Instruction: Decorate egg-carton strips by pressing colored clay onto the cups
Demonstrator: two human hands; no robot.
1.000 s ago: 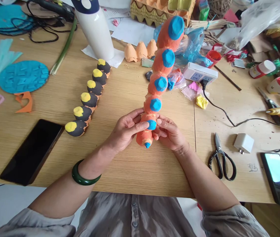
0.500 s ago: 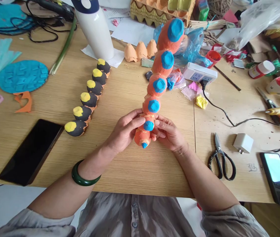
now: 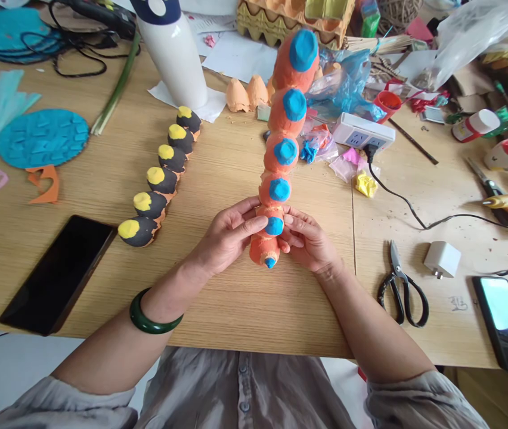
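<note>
Table (image 3: 218, 319) and, held above it, a six-bump orange row (image 3: 279, 169)

Orange row: six joined bumps, each capped in blue (paint or clay, cannot tell which). Stands out from the middle of the table's near edge toward the far edge; far end looks tilted up. Step in hand, by my judgement: holding the capped face up to view, perhaps to check or steady it. No tool in use. Any next move would call for an even pinch from both sides, and probably support farther up, since the far bumps have none visible.

Black row (image 3: 165, 182): six bumps topped yellow, lying on the table toward its left edge, well apart from the grip.

Left hand (image 3: 231, 238): pinching the orange row from the left, thumb on the front beside the fifth cap. Right hand (image 3: 312, 241): pinching the same part from the right, fingers partly hidden behind. The row lies between the two, touching both; its nearest bump projects past the thumbs toward the near edge.

Scissors (image 3: 398, 275): near the near edge, right of the right forearm, unheld.

Blue tip (image 3: 270, 262): smallest cap, on the nearest bump.
</note>
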